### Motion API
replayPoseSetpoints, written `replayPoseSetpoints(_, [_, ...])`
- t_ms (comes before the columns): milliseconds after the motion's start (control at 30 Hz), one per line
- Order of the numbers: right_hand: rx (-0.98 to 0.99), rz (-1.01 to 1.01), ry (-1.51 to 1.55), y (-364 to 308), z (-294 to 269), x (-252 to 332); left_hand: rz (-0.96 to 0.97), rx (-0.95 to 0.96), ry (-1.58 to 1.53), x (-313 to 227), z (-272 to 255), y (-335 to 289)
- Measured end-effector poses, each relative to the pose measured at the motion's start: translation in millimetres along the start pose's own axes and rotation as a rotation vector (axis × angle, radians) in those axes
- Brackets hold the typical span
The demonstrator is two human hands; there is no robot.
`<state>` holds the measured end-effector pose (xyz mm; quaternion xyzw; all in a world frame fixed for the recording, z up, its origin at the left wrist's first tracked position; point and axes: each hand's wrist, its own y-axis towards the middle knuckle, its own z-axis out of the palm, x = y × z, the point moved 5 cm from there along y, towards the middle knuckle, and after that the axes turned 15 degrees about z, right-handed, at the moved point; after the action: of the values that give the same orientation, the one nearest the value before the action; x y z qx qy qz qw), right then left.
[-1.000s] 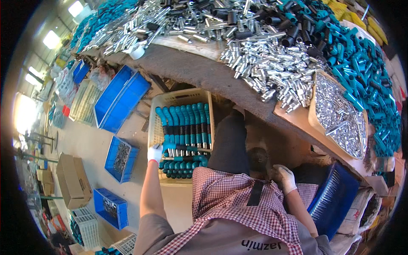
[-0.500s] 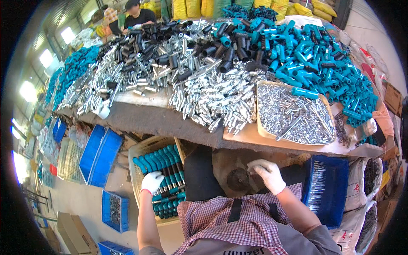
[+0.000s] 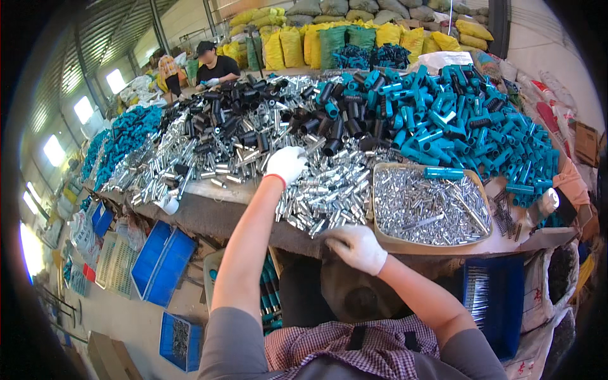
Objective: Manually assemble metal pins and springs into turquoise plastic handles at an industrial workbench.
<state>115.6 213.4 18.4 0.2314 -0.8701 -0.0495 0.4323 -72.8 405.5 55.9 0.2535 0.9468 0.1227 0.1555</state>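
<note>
My left hand, in a white glove with a red cuff, reaches onto the heap of silver metal sleeves. Its fingers meet the parts beside several black plastic tubes; they are partly hidden, so I cannot see whether anything is held. By the table's front edge, just below that heap, is my right hand, also gloved. Its fingers stretch loosely leftward, with greyed tips and nothing visible in them. A shallow tray of small metal pins and springs stands to its right, a teal tube lying across the far side.
Teal tubes are heaped at the far right. Below the table are a crate with teal-handled tools at left and a blue bin of thin metal rods at right. Blue crates stand farther left. A co-worker sits across the table.
My left hand has left the teal-handled tools in the crate and moved up onto the silver heap. My right hand has moved forward and left to the table edge. The view has tilted up.
</note>
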Motion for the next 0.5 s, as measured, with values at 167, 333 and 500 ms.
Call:
replayPoseSetpoints(167, [0.086, -0.091, 0.017, -18.3, 6.9, 1.4, -0.115, 0.107, 0.199, 35.2, 48.5, 36.4])
replayPoseSetpoints(333, [0.039, 0.034, 0.218, -17.9, 6.8, -22.0, 0.061, 0.134, 0.281, 25.2, 41.9, 36.8])
replayPoseSetpoints(500, [0.017, 0.026, 0.222, -15.8, 4.4, -19.3, 0.364, 0.093, 0.175, 5.8, 6.2, -5.4])
